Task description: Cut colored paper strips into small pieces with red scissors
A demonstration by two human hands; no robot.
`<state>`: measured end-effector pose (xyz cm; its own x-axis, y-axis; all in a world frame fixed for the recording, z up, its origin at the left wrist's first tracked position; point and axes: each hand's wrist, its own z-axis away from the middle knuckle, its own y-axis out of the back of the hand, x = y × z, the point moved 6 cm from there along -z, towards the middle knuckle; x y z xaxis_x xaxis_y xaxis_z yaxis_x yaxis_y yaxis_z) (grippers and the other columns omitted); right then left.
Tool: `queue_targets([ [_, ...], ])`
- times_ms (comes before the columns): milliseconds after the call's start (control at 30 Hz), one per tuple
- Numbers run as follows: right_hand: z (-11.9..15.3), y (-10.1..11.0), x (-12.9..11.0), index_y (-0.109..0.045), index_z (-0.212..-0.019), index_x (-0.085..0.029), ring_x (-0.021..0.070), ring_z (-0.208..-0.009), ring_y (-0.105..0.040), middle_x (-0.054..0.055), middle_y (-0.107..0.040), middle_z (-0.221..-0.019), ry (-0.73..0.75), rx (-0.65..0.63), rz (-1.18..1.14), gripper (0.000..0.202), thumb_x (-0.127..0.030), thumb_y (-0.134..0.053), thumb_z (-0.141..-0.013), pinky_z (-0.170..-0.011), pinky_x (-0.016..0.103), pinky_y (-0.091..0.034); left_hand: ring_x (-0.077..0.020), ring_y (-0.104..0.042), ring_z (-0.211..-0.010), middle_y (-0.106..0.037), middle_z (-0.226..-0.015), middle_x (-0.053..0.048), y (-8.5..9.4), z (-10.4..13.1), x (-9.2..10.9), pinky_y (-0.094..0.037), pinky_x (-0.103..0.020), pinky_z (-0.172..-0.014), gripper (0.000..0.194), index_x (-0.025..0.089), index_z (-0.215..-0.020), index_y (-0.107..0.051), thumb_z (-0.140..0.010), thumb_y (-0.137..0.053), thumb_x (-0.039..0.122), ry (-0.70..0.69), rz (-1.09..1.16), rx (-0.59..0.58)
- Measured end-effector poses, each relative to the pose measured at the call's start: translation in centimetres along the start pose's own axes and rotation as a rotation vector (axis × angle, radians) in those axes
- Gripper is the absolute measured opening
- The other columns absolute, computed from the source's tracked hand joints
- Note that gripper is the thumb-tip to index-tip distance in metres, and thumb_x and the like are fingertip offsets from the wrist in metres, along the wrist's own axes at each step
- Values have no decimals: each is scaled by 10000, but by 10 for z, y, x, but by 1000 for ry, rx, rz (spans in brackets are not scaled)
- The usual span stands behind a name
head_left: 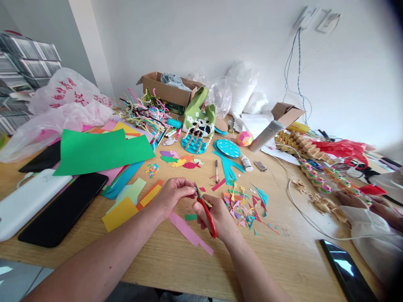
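My right hand [212,214] is closed round the red-handled scissors [206,213], whose blade tips point up and away from me. Close to the tips, my left hand [176,193] is pinched; whatever it holds is too small to make out. Pink paper strips [185,230] and a small green piece [190,217] lie under my hands. Colourful paper fish [181,160] are laid out beyond them. To the right sits a heap of paper scraps [242,205], with a pen [216,172] and cut blue paper [229,167] behind it.
Green sheets [103,151], a black phone [64,209] and a white device [31,201] lie at left. A grey bottle [266,135], a white cable [292,201] and another phone [346,268] are at right. Another person's hands [355,201] work at the far right.
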<state>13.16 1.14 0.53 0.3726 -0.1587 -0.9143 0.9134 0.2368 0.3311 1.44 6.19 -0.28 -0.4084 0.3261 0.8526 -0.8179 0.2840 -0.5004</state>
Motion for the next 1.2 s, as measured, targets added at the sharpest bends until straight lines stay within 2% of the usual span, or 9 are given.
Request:
queue_targets([
  [533, 0, 2, -1, -462, -672, -184, 109, -387, -530, -20, -550, -497, -7, -17, 22, 419, -539, -670, -748, -353, 172, -345, -129, -595, -663, -668, -719, -35, 1, -1, 1, -451, -260, -679, 98, 131, -632, -641, -615, -710, 198, 4, -50, -20],
  [767, 0, 1, -1, -500, -730, -176, 101, -380, -508, -35, -533, -496, 14, -2, -26, 398, -531, -679, -749, -358, 176, -360, -116, -581, -630, -652, -650, -19, -2, 0, 0, -441, -246, -651, 106, 124, -651, -644, -623, -706, 205, 24, -34, -54],
  [1200, -1, 1, 1, -464, -656, -182, 105, -376, -522, -16, -554, -496, 7, 12, 0, 449, -574, -669, -735, -351, 175, -335, -124, -595, -659, -668, -678, -27, 0, 0, -1, -448, -251, -671, 100, 129, -659, -643, -617, -711, 189, 12, -58, -16],
])
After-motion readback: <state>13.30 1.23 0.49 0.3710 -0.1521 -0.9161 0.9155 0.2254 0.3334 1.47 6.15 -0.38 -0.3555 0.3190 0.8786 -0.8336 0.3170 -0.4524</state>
